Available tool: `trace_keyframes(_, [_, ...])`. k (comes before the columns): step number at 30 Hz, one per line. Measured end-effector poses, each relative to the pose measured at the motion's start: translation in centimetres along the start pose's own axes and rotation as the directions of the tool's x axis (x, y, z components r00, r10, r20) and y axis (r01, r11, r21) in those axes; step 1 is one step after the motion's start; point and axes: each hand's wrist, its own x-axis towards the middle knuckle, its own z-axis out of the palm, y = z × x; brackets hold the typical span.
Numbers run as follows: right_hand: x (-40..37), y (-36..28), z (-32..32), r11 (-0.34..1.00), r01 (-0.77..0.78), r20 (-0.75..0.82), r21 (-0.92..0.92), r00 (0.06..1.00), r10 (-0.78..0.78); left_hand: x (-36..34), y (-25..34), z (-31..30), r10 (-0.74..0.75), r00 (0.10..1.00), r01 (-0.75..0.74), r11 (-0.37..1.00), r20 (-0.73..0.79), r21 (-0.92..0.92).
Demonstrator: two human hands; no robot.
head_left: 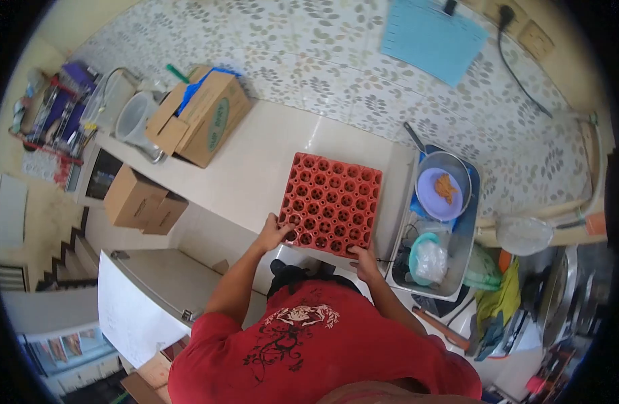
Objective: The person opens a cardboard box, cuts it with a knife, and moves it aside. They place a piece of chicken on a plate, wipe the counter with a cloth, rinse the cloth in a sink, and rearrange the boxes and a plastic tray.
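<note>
Head view: my left hand (274,232) and right hand (364,260) each grip a near corner of a square red egg tray (331,204), rigid, plastic-looking and studded with round cups, over the smooth pale surface (235,155). Left of it stands an open cardboard box (205,118); right, a rectangular metal sink (457,259) holds a lilac bowl (438,195).
</note>
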Motion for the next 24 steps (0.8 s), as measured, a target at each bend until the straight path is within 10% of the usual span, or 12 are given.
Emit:
trace_keyframes(8, [0.5, 0.0, 1.3, 0.992, 0.061, 0.261, -0.108, 0.965, -0.031, -4.8, -1.8, -0.5, -0.169, 0.985, 0.117, 0.824, -0.043, -0.555])
trace_keyframes(14, [-0.8, -2.4, 2.1, 0.986, 0.009, 0.305, -0.166, 0.951, 0.043, -6.2, 1.8, -5.1, -0.101, 0.963, 0.199, 0.892, 0.252, -0.405])
trace_keyframes(24, [-4.6, -5.1, 3.4, 0.96, 0.052, 0.267, -0.276, 0.963, 0.025, -4.4, -3.3, 0.1, -0.031, 0.99, -0.058, 0.79, -0.134, -0.61])
